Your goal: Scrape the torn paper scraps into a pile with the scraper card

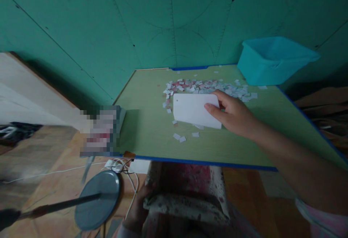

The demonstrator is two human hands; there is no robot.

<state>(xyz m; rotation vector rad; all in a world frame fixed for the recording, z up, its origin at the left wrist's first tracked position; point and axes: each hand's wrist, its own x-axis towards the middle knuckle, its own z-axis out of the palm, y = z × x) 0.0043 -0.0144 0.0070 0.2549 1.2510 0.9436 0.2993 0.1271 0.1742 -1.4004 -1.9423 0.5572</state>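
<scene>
The green table [152, 129] with a blue edge fills the middle of the view and stands against the teal wall [108, 20], so nothing can slide off its far side. At about 2 o'clock from the table centre, the teal plastic tub [272, 62] sits at the far right corner, open side up and just beside the paper scraps [206, 86], probably so that it is near them. Below the near table edge, at 6 o'clock, a patterned fabric sack [187, 198] is in the person's lap; its mouth seems to face the edge, but I cannot tell if it is open. The right arm comes in from 4 o'clock, stretched low over the table, with the wrist almost flat. The right hand [233, 115] holds the white plastic card [195, 110] by its right end: the thumb lies on top, the other fingers are curled together behind the card's far edge. The card lies tilted at the near side of the scraps, like a scraper, and a few scraps [182, 137] rest apart at 7 o'clock from it. The left hand [137, 212] is at 7 o'clock, low; its fingers seem closed on the sack's edge, but it is dark there.
</scene>
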